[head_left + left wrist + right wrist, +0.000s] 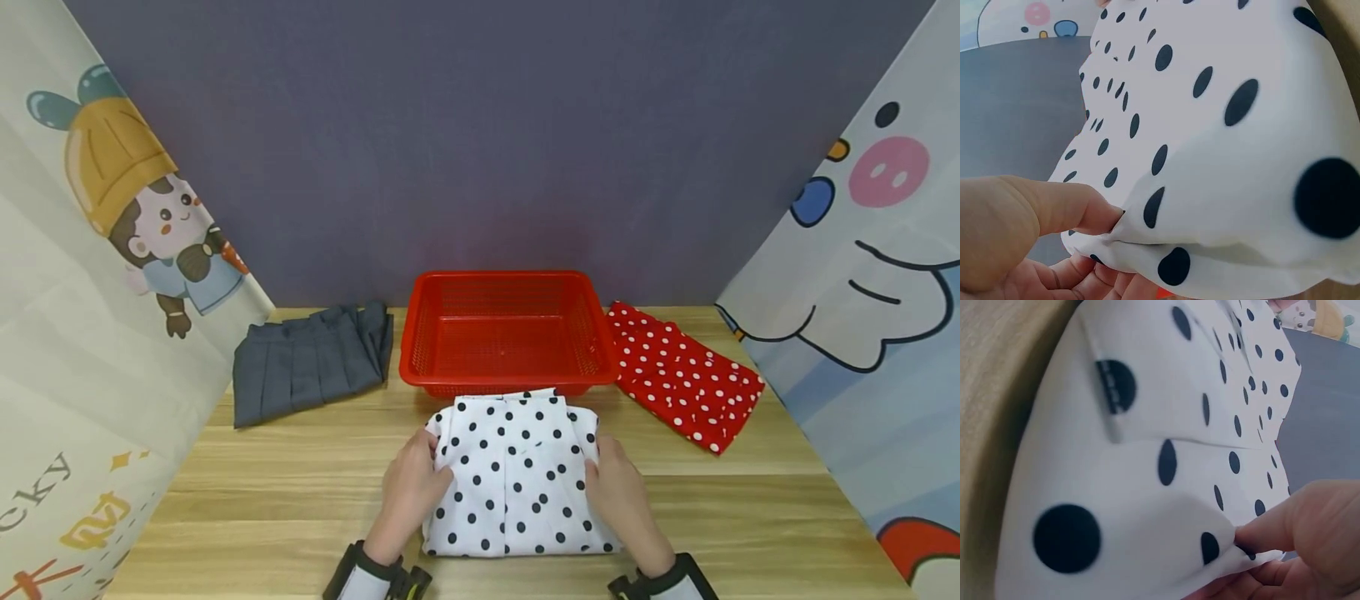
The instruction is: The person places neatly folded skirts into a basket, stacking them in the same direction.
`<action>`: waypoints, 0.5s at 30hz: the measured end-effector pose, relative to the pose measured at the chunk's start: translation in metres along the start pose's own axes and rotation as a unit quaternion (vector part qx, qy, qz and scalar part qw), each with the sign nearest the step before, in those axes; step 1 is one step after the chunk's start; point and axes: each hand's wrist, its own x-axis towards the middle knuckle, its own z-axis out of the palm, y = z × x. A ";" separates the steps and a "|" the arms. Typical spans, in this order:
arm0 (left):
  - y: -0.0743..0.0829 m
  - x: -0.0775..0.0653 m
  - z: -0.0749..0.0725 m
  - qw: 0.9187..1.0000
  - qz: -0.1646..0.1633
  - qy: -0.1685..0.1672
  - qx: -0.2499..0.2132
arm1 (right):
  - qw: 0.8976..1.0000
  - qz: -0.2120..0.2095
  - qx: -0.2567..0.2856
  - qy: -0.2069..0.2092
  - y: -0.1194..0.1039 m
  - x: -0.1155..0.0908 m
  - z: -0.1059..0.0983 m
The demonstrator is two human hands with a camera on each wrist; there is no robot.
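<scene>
The fingers of our left hand point(411, 482) and right hand point(621, 487) pinch 1 white polka-dot garment point(517, 479) near 1 red basket point(498, 298), 1 gray pleated skirt point(307, 362) and 1 red polka-dot cloth point(682, 375).

A folded dark-grey pleated garment point(307, 362) lies on the pale wood-grain worktop point(277, 500), left of a rectangular red perforated plastic basket point(498, 293), with a red white-dotted cloth point(682, 375) just right of the basket. Behind stands a plain slate-grey backdrop point(487, 125), between a cream cartoon-printed sheet point(82, 333) and a white-and-blue cartoon-printed sheet point(877, 317).

The table point(247, 508) bears grey cloth point(311, 364), basket point(498, 298), red cloth point(686, 379).
</scene>
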 end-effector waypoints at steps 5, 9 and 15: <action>0.004 -0.001 -0.007 1.000 0.016 0.011 -0.004 | 0.999 -0.027 -0.005 0.027 -0.003 -0.001 -0.007; 0.009 0.004 -0.014 0.999 0.033 0.023 -0.003 | 0.998 -0.048 -0.004 0.049 -0.009 0.003 -0.013; 0.016 0.016 -0.024 0.997 0.055 0.045 0.011 | 0.995 -0.063 0.001 0.078 -0.018 0.014 -0.019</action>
